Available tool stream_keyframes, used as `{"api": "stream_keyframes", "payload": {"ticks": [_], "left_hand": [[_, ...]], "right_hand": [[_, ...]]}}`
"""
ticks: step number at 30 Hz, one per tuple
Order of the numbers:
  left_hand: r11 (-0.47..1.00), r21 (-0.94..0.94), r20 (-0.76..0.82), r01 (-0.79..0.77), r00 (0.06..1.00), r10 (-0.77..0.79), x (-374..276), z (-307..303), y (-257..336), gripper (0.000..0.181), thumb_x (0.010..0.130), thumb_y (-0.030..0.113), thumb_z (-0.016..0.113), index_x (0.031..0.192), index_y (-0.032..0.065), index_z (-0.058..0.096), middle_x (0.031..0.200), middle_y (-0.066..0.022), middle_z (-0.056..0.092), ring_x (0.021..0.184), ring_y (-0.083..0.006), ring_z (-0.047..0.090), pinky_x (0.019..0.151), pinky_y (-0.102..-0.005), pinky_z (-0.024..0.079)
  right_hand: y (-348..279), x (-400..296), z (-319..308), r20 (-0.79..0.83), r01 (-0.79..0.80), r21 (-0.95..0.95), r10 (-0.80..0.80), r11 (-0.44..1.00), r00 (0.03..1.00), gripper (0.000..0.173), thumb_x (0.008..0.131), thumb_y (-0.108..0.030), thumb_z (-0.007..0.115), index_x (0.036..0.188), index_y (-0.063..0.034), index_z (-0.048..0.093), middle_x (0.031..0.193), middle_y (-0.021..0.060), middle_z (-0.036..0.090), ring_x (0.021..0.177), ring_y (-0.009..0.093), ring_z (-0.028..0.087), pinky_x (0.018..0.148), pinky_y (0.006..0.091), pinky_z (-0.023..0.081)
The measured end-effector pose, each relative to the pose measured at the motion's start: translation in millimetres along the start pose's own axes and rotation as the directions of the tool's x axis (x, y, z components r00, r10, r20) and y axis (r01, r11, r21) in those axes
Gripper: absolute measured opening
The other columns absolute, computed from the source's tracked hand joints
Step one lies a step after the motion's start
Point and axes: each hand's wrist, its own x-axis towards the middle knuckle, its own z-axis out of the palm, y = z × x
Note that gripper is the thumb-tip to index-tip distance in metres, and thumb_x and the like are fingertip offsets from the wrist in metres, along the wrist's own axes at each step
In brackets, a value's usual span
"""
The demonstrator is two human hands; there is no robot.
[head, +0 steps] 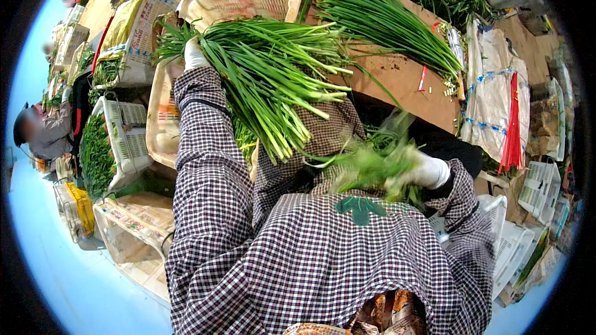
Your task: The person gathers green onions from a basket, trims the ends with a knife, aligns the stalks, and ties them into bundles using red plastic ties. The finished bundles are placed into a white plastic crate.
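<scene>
My left hand [194, 55], in a white glove, grips a large bunch of garlic chives [274, 74] by its leafy end. The pale cut stems fan out to the right over my checked trousers. The bunch lies partly across a cream plastic crate [242, 2]. Low on the right, my right hand [430, 170], also white-gloved, closes on a tangle of loose green leaves [382, 167] in front of my checked smock. Motion blurs that hand and the leaves, so its fingers are hard to make out.
A second chive bundle [396, 28] rests on a brown board [396, 79], near a red strip [423, 78]. Red ties [512, 125] hang over a white sack [493, 79] at right. Leaf-filled crates [128, 130] stand at left, where a person [51, 128] sits.
</scene>
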Motion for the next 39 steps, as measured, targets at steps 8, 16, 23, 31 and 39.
{"api": "stream_keyframes", "payload": {"ticks": [8, 16, 23, 31, 39], "left_hand": [[0.978, -0.164, 0.089, -0.127, 0.986, 0.143, 4.9, 11.9, -19.2, 0.038, 0.092, 0.029, 0.039, 0.106, 0.0012, 0.061, 0.099, -0.0144, 0.067, 0.085, -0.0308, 0.064, 0.078, -0.0454, 0.053], [0.976, -0.152, 0.127, -0.153, 0.977, 0.173, -24.3, -7.0, 10.5, 0.039, 0.089, 0.035, 0.043, 0.099, 0.0049, 0.065, 0.093, -0.0137, 0.068, 0.076, -0.0307, 0.063, 0.075, -0.0453, 0.052], [0.986, -0.161, -0.082, -0.031, 0.996, 0.018, -31.4, -9.9, -28.8, 0.042, 0.091, 0.033, 0.035, 0.113, 0.006, 0.06, 0.108, -0.0156, 0.064, 0.091, -0.0353, 0.06, 0.088, -0.0482, 0.047], [0.981, -0.15, -0.072, -0.124, 0.991, 0.114, -9.3, -32.3, -19.5, 0.035, 0.089, 0.032, 0.044, 0.1, 0.0048, 0.063, 0.095, -0.014, 0.067, 0.08, -0.032, 0.062, 0.081, -0.0473, 0.049], [0.972, -0.225, 0.303, -0.066, 0.943, 0.135, -53.9, -14.0, -30.4, 0.027, 0.085, 0.025, 0.055, 0.099, 0.0043, 0.064, 0.095, -0.0143, 0.067, 0.079, -0.0301, 0.064, 0.074, -0.0428, 0.055]], "right_hand": [[35.2, 152.9, -2.8, -0.484, 0.026, -0.701, -0.502, 0.712, 0.717, 0.039, 0.085, -0.022, 0.065, 0.12, -0.0035, 0.059, 0.111, 0.0063, 0.063, 0.101, 0.018, 0.057, 0.09, 0.0288, 0.044], [-25.8, 10.2, -21.3, -0.517, 0.535, 0.064, -0.431, 0.842, 0.74, 0.008, 0.088, -0.009, 0.06, 0.093, -0.004, 0.064, 0.066, -0.0025, 0.044, 0.052, 0.006, 0.038, 0.048, 0.0203, 0.031], [7.1, 92.2, -7.2, 0.154, -0.067, -0.965, -0.758, -0.252, 0.633, 0.04, 0.066, -0.02, 0.064, 0.106, -0.0169, 0.064, 0.133, 0.0092, 0.05, 0.119, 0.03, 0.047, 0.096, 0.0444, 0.039], [-6.2, 121.8, 13.1, 0.037, 0.468, -0.853, -0.866, 0.233, 0.499, 0.024, 0.073, -0.016, 0.066, 0.093, -0.0043, 0.065, 0.099, 0.0098, 0.063, 0.097, 0.027, 0.061, 0.082, 0.0396, 0.049], [14.5, 70.8, -43.7, -0.555, 0.475, -0.202, -0.5, 0.856, 0.665, 0.025, 0.095, -0.014, 0.049, 0.109, 0.0013, 0.063, 0.11, 0.0093, 0.063, 0.1, 0.017, 0.06, 0.088, 0.0295, 0.049]]}}
